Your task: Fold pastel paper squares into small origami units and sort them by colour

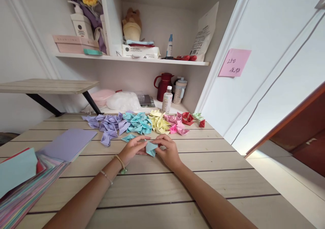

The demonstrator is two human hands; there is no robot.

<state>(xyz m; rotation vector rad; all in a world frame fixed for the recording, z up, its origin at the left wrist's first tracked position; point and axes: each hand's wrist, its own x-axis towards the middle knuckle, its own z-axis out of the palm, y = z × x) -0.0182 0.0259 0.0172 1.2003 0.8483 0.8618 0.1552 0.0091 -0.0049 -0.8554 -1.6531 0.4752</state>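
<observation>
My left hand (132, 150) and my right hand (168, 150) meet over the wooden table (157, 188), both pinching a small folded light-blue paper piece (150, 148) between their fingertips. The piece rests low, near the tabletop. Just beyond it lies a row of folded paper pieces sorted by colour: purple (109, 124), light blue (138, 122), yellow (159, 122), pink (177, 124) and red (188, 118). One loose blue piece (128, 137) lies close to my left fingers. A bracelet circles my left wrist.
A thick stack of coloured paper sheets (27, 181) sits at the left, a purple sheet (68, 143) on top. Behind stand a clear bottle (167, 100), a dark red jug (164, 86), a pink box (103, 96) and a shelf (132, 58) with items. A pink note (235, 62) hangs right.
</observation>
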